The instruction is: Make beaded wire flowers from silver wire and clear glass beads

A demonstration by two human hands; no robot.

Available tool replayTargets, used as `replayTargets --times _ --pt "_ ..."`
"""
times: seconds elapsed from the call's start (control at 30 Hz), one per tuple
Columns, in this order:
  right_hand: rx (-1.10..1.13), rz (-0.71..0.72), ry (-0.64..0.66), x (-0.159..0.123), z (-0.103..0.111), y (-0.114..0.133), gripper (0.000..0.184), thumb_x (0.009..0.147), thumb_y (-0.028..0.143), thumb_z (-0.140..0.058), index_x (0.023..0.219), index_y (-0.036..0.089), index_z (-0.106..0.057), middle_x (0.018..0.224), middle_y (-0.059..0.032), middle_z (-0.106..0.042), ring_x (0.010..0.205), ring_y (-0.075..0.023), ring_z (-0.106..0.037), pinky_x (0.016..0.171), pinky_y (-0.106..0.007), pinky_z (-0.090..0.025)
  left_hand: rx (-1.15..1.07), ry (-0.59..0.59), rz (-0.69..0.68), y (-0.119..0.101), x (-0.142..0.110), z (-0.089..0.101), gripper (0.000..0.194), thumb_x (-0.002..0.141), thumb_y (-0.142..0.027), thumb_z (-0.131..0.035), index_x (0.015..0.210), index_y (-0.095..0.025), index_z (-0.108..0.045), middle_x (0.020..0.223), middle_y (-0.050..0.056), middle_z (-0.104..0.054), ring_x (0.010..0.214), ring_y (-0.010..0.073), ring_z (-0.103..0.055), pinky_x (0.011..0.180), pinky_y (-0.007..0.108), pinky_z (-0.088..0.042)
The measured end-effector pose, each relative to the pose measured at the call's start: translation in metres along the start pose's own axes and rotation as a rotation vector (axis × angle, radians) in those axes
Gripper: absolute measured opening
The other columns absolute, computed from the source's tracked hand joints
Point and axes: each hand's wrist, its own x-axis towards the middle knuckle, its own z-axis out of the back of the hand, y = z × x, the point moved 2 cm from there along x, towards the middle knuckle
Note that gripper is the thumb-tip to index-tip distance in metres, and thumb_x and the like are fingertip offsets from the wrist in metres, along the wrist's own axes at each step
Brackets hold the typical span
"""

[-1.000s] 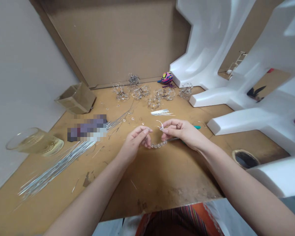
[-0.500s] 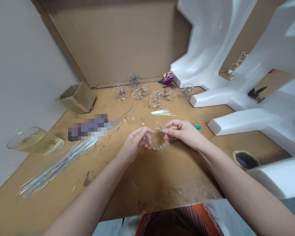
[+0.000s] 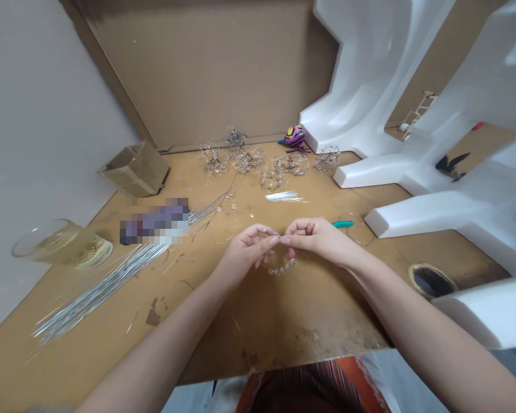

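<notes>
My left hand [image 3: 247, 254] and my right hand [image 3: 316, 239] meet over the middle of the brown table [image 3: 284, 321], fingertips pinched together. Between them hangs a thin wire strung with several clear beads [image 3: 282, 267], bent into a loop that sags below the fingers. Each hand pinches one end of that wire. A tool with a teal handle [image 3: 343, 224] lies on the table just behind my right hand.
Finished bead-and-wire pieces [image 3: 258, 160] lie along the back by a cardboard wall. A bundle of straight silver wires [image 3: 107, 284] stretches left, near a glass bowl [image 3: 60, 246] and a small cardboard box [image 3: 135, 169]. White foam blocks [image 3: 413, 212] crowd the right. A colourful toy [image 3: 293, 136] sits behind.
My two hands have come together, closing the gap between the wire's ends; the beaded wire has tightened from a shallow arc into a smaller loop.
</notes>
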Motion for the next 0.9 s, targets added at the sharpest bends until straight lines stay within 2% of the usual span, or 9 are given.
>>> replayTargets --times 0.1,0.33,0.43,0.53,0.7,0.9 --pt "0.013 0.009 0.000 0.0004 -0.0009 -0.0001 0.027 0.070 0.042 -0.064 0.071 0.016 -0.058 0.060 -0.0001 -0.063 0.055 -0.0099 -0.055 0.057 -0.023 -0.040 0.006 -0.019 -0.004 0.0006 -0.0005 -0.0002 0.022 0.072 -0.038 -0.062 0.082 -0.019 -0.056 0.049 -0.007 -0.048 0.043 0.0066 -0.043 0.043 0.019 -0.030" --pt "0.148 -0.010 0.045 -0.0007 0.0017 -0.0012 0.020 0.073 0.033 -0.064 0.082 0.016 -0.062 0.069 -0.0007 -0.065 0.067 -0.0109 -0.059 0.071 -0.026 -0.043 -0.020 -0.047 -0.018 -0.0006 0.0001 0.0033 0.018 0.073 -0.035 -0.062 0.083 -0.020 -0.056 0.046 -0.007 -0.044 0.046 0.0070 -0.044 0.045 0.018 -0.030" --pt "0.195 -0.003 0.059 -0.0011 0.0041 -0.0033 0.022 0.071 0.027 -0.065 0.089 0.017 -0.063 0.075 -0.0007 -0.066 0.073 -0.0113 -0.060 0.076 -0.027 -0.044 -0.035 -0.065 -0.053 -0.0013 0.0013 0.0040 0.017 0.074 -0.034 -0.062 0.081 -0.019 -0.056 0.042 -0.009 -0.040 0.042 0.0064 -0.039 0.048 0.019 -0.035" --pt "0.250 -0.025 0.035 0.0005 0.0050 -0.0062 0.022 0.068 0.026 -0.067 0.088 0.016 -0.065 0.076 -0.0014 -0.067 0.075 -0.0119 -0.061 0.079 -0.029 -0.045 -0.055 -0.086 -0.109 -0.0022 0.0020 0.0041 0.016 0.077 -0.035 -0.057 0.079 -0.019 -0.058 0.038 -0.010 -0.033 0.041 0.0071 -0.036 0.060 0.025 -0.044" --pt "0.287 -0.073 0.003 0.0034 0.0033 -0.0092 0.021 0.065 0.027 -0.070 0.083 0.015 -0.066 0.075 -0.0018 -0.067 0.073 -0.0121 -0.061 0.076 -0.029 -0.046 -0.055 -0.079 -0.135 -0.0020 0.0025 0.0040 0.019 0.081 -0.036 -0.051 0.078 -0.019 -0.060 0.037 -0.010 -0.030 0.040 0.0077 -0.035 0.064 0.028 -0.046" --pt "0.111 -0.058 -0.040 0.0037 0.0038 -0.0091 0.017 0.066 0.028 -0.068 0.080 0.016 -0.067 0.072 0.0009 -0.066 0.063 -0.0085 -0.056 0.064 -0.023 -0.043 -0.097 -0.089 -0.148 -0.0001 0.0019 0.0027 0.024 0.084 -0.037 -0.046 0.081 -0.017 -0.060 0.037 -0.010 -0.029 0.040 0.0077 -0.035 0.062 0.027 -0.047"
